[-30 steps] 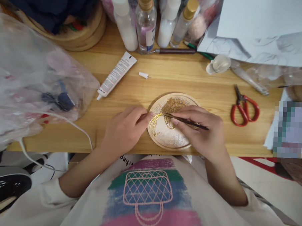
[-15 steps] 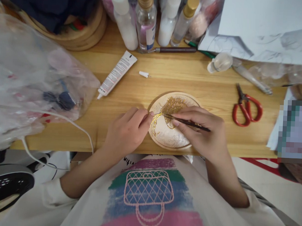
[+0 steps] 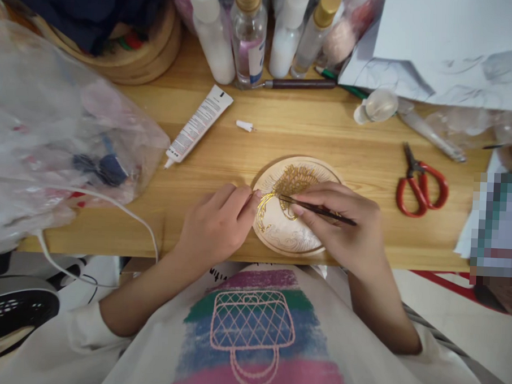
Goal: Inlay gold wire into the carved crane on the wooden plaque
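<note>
A round, pale wooden disc [image 3: 280,230] with fine line drawing lies near the table's front edge. Gold wire pattern [image 3: 299,180] covers part of its upper middle, and several loose-looking gold curves run down its left side. My right hand [image 3: 350,221] is closed around dark, slim tweezers [image 3: 331,212], their tips touching the gold work near the disc's centre. At the disc's left rim, the fingers of my left hand [image 3: 216,221] are pinched together. A thin gold wire [image 3: 267,197] appears to run from those fingertips toward the tweezer tips; its held end is hidden.
Red-handled scissors [image 3: 421,188] lie at right. A white tube [image 3: 199,124] and its small white cap [image 3: 244,126] lie behind the disc. Bottles [image 3: 249,50], a dark-handled tool [image 3: 303,84] and paper sheets [image 3: 453,48] line the back. A plastic bag [image 3: 72,127] and white cable [image 3: 140,221] occupy the left.
Both hands and the tweezers hold nearly the same pose over the disc. The view has shifted very slightly; nothing has been picked up or let go.
</note>
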